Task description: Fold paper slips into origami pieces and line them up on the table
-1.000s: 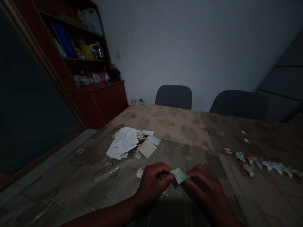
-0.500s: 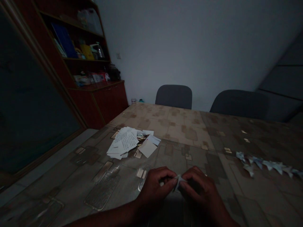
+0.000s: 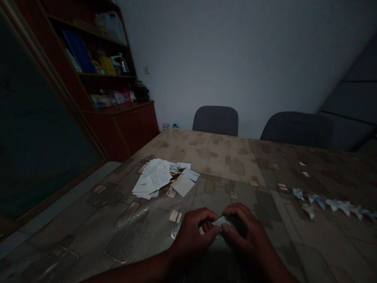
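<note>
Between my two hands, over the near part of the table, is a small folded piece of pale paper (image 3: 219, 223). My left hand (image 3: 196, 232) pinches its left side with thumb and forefinger. On its right side, the thumb and fingers of my right hand (image 3: 249, 236) grip it too. The paper's lower part is dim and partly covered by fingers. Beyond my hands, to the left, lies a loose pile of printed paper sheets (image 3: 154, 177) with a blank cream card (image 3: 183, 184) beside it.
Several small folded paper pieces (image 3: 335, 205) lie in a row at the right of the patterned table (image 3: 218, 153). Two grey chairs (image 3: 215, 120) stand behind the far edge. A red cabinet (image 3: 135, 125) with filled shelves is at the back left.
The folded paper has turned between my fingers and shows a broader pale face. My right thumb and fingers have shifted slightly on it.
</note>
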Demonstrator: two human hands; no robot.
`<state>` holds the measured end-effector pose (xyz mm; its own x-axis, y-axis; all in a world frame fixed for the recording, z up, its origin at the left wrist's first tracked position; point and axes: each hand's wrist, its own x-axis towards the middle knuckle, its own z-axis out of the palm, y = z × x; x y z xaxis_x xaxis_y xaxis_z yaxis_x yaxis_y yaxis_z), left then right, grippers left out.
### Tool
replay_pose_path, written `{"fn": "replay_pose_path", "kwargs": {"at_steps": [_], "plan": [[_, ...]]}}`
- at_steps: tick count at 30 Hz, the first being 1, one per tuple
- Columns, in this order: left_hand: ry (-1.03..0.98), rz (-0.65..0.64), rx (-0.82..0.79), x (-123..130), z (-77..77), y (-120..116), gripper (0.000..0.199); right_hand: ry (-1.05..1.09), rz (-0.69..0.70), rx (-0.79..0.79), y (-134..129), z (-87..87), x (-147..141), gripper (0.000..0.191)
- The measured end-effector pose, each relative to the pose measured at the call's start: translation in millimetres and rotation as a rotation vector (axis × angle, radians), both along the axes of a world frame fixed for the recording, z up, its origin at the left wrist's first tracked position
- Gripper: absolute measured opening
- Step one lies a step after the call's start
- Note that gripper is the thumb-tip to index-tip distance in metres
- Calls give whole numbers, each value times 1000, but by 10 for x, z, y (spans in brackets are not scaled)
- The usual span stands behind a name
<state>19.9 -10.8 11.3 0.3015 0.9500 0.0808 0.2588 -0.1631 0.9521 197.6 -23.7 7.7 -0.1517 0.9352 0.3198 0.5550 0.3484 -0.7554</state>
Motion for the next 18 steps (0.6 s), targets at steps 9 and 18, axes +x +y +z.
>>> {"fn": "replay_pose_path", "kwargs": {"at_steps": [9,18], "plan": [[-59,13,-161,9,33,21,9,126,16,-170,-2,26,1,8],[-105,-7,-209,19,41,-3,14,282,7,-253,-24,-55,-31,20]]}}
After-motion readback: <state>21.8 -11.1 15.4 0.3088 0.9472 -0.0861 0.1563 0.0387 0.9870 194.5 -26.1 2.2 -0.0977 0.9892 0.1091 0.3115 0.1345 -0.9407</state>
